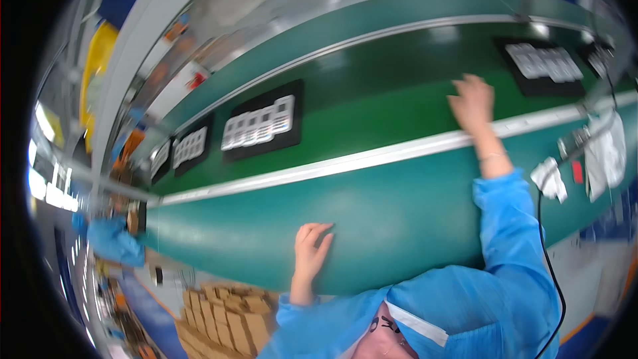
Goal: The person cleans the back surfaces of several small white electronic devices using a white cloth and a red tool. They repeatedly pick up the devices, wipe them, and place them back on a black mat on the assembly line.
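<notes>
My right hand (pixel 473 103) reaches out over the green conveyor belt (pixel 385 110), just past its pale metal rail. Its fingers are apart and nothing shows in them. My left hand (pixel 311 250) hovers at the near side of the green work surface (pixel 392 206), thumb held away from loosely bent fingers, holding nothing. Left of my right hand lies a black mat (pixel 296 134) bearing a row of flat white rectangular pieces (pixel 258 124) with dark squares. To its right, another black mat (pixel 526 85) carries similar white pieces (pixel 543 62).
More black mats with white pieces (pixel 190 146) lie farther left on the belt. A white cloth (pixel 606 153), a crumpled white wipe (pixel 549 179) and a small red item (pixel 577 172) are at the right. A black cable (pixel 546 242) hangs by my right arm. Cardboard boxes (pixel 222 319) are stacked below left.
</notes>
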`<action>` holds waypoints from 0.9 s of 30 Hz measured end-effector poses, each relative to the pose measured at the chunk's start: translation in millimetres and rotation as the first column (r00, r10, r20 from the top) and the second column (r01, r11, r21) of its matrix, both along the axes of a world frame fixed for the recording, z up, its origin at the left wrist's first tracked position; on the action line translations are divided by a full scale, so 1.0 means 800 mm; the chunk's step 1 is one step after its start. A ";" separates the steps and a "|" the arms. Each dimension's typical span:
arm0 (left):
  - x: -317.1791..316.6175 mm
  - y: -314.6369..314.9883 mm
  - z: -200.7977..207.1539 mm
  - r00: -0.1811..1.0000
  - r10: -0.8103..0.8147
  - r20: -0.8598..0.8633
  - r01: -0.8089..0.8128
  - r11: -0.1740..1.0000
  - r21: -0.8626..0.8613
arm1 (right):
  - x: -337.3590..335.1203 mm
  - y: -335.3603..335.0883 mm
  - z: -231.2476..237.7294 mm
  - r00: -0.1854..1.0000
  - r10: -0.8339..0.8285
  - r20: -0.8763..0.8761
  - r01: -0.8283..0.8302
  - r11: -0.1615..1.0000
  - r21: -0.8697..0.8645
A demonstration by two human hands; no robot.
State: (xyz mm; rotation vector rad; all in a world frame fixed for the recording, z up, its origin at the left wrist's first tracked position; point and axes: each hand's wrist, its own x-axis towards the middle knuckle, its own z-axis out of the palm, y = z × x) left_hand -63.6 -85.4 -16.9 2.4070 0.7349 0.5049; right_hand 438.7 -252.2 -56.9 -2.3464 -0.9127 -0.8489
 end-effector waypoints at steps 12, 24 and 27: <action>-0.011 -0.002 0.014 0.999 -0.001 -0.052 0.004 0.999 0.041 | 0.197 -0.237 -0.037 0.836 -0.534 -0.124 0.403 0.752 -0.521; 0.004 0.002 0.001 0.997 -0.076 0.014 0.074 0.993 0.094 | 0.151 -0.174 -0.030 0.841 -0.212 0.497 0.446 0.792 -0.416; -0.012 -0.001 -0.010 0.997 -0.057 -0.047 0.063 0.988 0.141 | 0.062 -0.108 -0.027 0.922 -0.070 0.381 0.259 0.844 -0.470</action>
